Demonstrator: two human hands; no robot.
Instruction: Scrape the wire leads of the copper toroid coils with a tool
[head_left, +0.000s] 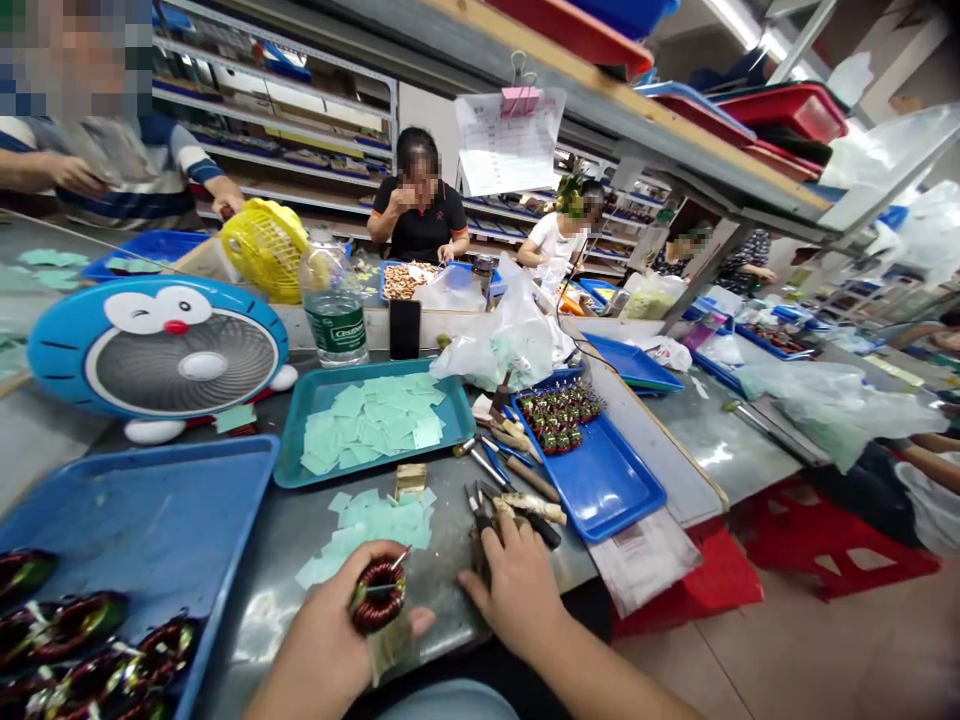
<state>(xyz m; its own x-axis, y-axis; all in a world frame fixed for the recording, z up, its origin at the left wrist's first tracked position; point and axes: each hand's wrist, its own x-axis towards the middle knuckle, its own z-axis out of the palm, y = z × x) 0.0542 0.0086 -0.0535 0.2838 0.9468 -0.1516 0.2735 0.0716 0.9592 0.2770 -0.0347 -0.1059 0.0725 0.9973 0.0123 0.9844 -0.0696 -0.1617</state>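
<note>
As left hand [330, 635] pinches, toroid coil [378, 596], fingertip-held

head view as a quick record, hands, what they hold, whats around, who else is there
left hand: holds a copper-wound ring-shaped toroid coil
right hand: right by small dark metal pliers
nearby: pale green paper squares, teal plastic tray, blue plastic tray
people: co-worker in a black shirt across the bench
</note>
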